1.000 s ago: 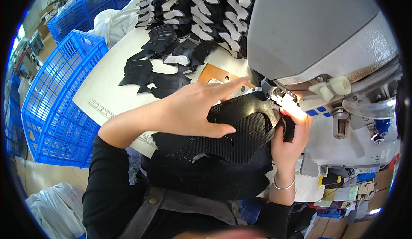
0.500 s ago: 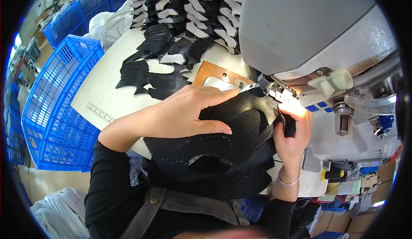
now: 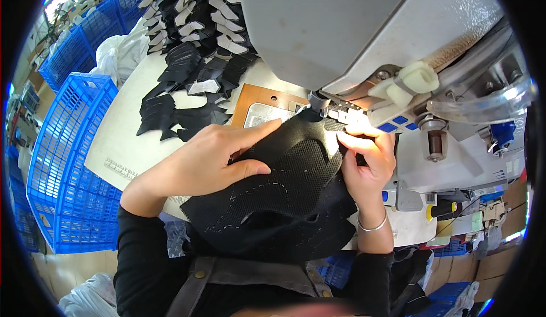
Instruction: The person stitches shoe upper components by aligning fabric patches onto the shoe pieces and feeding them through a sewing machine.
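A black mesh fabric piece (image 3: 296, 177) with pale stitch lines lies under the sewing machine head (image 3: 324, 27), its upper edge close to the needle area (image 3: 319, 105). My left hand (image 3: 207, 155) rests on the left part of the fabric, index finger stretched toward the machine and thumb spread apart. At the right edge of the piece, my right hand (image 3: 372, 160) has thumb and bent index finger closed on the fabric, just below the bright machine lamp. More black fabric hangs in folds toward my lap. The needle itself cannot be made out.
Stacked black pieces with pale grey parts (image 3: 193, 18) lie at the back of the white table (image 3: 108, 146). Loose black cutouts (image 3: 182, 112) sit left of the orange-brown machine plate (image 3: 242, 103). Blue crates (image 3: 74, 163) stand left; a thread cone (image 3: 443, 210) is at right.
The view has shifted, so the machine appears further left. The fabric's upper edge shows straighter beside the needle area, and the fold by my right hand has flattened. Both hands stay on the fabric.
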Demonstrator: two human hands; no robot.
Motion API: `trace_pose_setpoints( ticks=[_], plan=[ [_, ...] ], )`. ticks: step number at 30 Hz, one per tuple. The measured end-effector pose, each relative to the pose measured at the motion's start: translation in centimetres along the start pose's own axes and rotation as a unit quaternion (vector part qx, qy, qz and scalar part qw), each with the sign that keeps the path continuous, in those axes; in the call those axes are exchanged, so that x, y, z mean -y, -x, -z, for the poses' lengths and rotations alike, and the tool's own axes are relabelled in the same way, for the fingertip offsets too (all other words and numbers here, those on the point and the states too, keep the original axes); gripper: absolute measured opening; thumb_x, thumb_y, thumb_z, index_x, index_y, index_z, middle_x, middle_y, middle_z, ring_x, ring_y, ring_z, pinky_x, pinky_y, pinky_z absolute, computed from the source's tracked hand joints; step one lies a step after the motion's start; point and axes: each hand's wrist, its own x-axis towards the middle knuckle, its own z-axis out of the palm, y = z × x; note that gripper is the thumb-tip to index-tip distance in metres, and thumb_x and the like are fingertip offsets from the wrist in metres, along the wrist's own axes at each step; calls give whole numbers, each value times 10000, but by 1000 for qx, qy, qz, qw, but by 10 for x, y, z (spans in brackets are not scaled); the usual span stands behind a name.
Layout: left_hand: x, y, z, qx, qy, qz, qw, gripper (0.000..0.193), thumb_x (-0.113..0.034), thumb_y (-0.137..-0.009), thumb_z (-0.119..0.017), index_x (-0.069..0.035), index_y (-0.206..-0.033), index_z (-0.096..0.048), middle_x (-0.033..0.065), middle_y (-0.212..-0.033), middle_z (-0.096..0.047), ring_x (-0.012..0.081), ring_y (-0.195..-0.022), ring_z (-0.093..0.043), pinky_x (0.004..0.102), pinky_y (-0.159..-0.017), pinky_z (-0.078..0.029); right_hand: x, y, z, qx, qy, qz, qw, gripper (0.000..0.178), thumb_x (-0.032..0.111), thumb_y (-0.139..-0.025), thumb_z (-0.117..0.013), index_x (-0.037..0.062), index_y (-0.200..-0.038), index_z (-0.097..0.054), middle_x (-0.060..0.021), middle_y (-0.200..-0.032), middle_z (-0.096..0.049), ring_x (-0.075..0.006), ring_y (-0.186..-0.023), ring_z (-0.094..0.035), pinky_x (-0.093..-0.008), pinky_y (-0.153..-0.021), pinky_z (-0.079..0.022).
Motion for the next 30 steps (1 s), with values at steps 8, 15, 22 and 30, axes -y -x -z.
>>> trace_pose_setpoints(
  ticks=[8,15,22,30],
  plan=[
    [-6,7,-14,-36,-4,-12,999,724,-188,-775,-768,-90,-1414,-443,89,-690,-482,210,-611,-460,320,-616,-419,-2,-7,5,-9,-4,-5,1000,278,-82,-746,-636,89,-947,-724,-36,-810,-695,-134,-694,-621,-255,-672,-487],
    [-1,7,-17,-43,-32,-30,998,722,-202,-776,-768,-85,-1411,-445,82,-678,-464,209,-617,-462,325,-625,-415,-10,-5,5,15,-20,3,1000,323,-135,-638,-627,71,-865,-731,-114,-1014,-656,-253,-965,-582,-307,-861,-437],
    [4,-4,-4,-77,-76,-29,994,577,-179,-776,-756,-56,-1304,-557,114,-684,-477,222,-637,-467,332,-627,-407,-9,-7,0,-10,-2,20,1000,347,-123,-644,-623,90,-897,-730,-105,-1016,-656,-267,-969,-582,-325,-870,-448],
    [-13,-15,6,-161,-248,-182,938,361,-264,-765,-729,-67,-1064,-683,94,-1085,-636,271,-1014,-597,456,-966,-406,4,-1,-9,-24,197,159,967,327,-34,-616,-666,41,-932,-693,-68,-990,-643,-264,-916,-599,-390,-842,-433]
  ],
)
